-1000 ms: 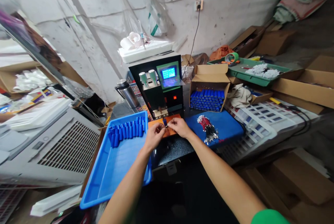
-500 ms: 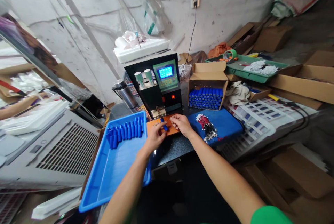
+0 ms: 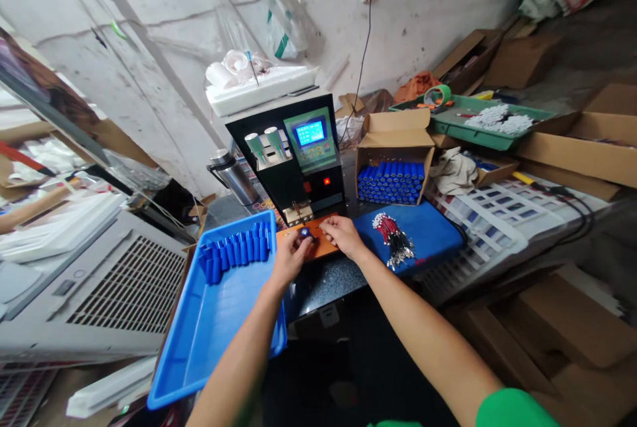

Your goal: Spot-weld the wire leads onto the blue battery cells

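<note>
My left hand (image 3: 288, 258) is closed on a blue-wrapped cylindrical battery cell (image 3: 305, 233), its round end turned up towards me. The cell is over an orange board (image 3: 324, 249), just below the electrode pins of a black spot welder (image 3: 318, 205). To its right, my right hand (image 3: 344, 236) is pinched over the same board; whatever lies between its fingertips is too small to make out. A blue tray (image 3: 213, 331) stands left of my forearms, with several blue cells (image 3: 239, 251) upright along its far end.
A cardboard box (image 3: 393, 138) full of blue cells stands right of the welder. Red and black wire leads (image 3: 393, 238) lie on a blue pad (image 3: 435, 235). A steel flask (image 3: 233, 178) stands behind the tray. At far left, another person's arm (image 3: 37, 208) shows.
The cell in my left hand has turned from lying slanted to showing its end to me. My right hand stays pinched near it. The whole view has shifted slightly.
</note>
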Action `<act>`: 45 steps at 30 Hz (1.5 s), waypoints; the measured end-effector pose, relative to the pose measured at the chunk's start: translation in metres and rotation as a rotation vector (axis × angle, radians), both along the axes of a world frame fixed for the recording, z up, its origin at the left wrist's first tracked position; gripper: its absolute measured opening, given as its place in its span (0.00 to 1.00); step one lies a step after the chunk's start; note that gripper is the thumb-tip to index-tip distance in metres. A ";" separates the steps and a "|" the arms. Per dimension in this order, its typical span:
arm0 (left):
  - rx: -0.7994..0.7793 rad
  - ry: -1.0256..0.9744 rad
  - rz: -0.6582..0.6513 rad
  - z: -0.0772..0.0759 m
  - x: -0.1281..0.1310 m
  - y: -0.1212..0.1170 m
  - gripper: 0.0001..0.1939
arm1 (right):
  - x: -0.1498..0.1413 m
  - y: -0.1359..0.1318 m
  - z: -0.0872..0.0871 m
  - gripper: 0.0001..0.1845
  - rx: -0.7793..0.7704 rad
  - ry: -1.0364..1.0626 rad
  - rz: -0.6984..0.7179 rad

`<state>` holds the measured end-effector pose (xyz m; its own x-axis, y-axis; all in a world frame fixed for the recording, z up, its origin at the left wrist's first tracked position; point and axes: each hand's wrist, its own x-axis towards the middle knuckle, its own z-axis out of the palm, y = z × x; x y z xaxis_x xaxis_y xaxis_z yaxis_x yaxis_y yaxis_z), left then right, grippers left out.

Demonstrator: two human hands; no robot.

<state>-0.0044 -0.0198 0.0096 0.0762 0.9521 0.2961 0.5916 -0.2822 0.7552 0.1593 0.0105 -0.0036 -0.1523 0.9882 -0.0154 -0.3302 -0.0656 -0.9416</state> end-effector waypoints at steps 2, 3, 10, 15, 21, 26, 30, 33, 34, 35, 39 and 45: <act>0.010 -0.006 0.000 -0.001 0.000 0.002 0.11 | 0.000 0.000 0.000 0.15 -0.004 -0.011 -0.005; -0.012 -0.043 -0.017 -0.002 0.001 0.003 0.11 | 0.000 0.000 0.000 0.15 -0.006 -0.014 -0.005; -0.101 -0.223 -0.091 -0.011 0.005 0.006 0.14 | -0.002 0.000 0.008 0.15 -0.028 -0.032 0.004; -0.062 -0.150 -0.087 -0.014 0.003 0.008 0.14 | -0.010 0.000 0.014 0.16 -0.018 -0.032 0.039; -0.012 -0.095 -0.063 -0.019 0.002 0.008 0.18 | -0.021 0.006 0.009 0.16 0.046 -0.109 0.042; 0.007 -0.096 -0.061 -0.020 0.003 0.008 0.18 | -0.024 0.010 0.005 0.14 0.133 -0.270 -0.009; 0.016 -0.105 -0.069 -0.019 0.004 0.008 0.18 | -0.025 0.012 0.005 0.13 0.159 -0.326 -0.033; 0.021 -0.098 -0.065 -0.017 0.005 0.007 0.17 | -0.026 0.012 0.005 0.11 0.168 -0.348 -0.035; 0.020 -0.097 -0.063 -0.016 0.006 0.006 0.17 | -0.026 0.013 0.004 0.11 0.168 -0.356 -0.035; 0.018 -0.097 -0.061 -0.015 0.006 0.006 0.17 | -0.026 0.013 0.004 0.11 0.167 -0.362 -0.036; 0.012 -0.097 -0.055 -0.014 0.006 0.005 0.16 | -0.027 0.015 0.000 0.11 0.156 -0.377 -0.052; 0.019 -0.130 -0.060 -0.017 0.005 0.007 0.17 | -0.029 0.012 0.002 0.12 0.125 -0.362 -0.064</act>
<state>0.0011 -0.0132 -0.0074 0.0924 0.9411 0.3254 0.4708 -0.3292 0.8185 0.1306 0.0229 -0.0019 -0.0972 0.9932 0.0640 0.0252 0.0667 -0.9975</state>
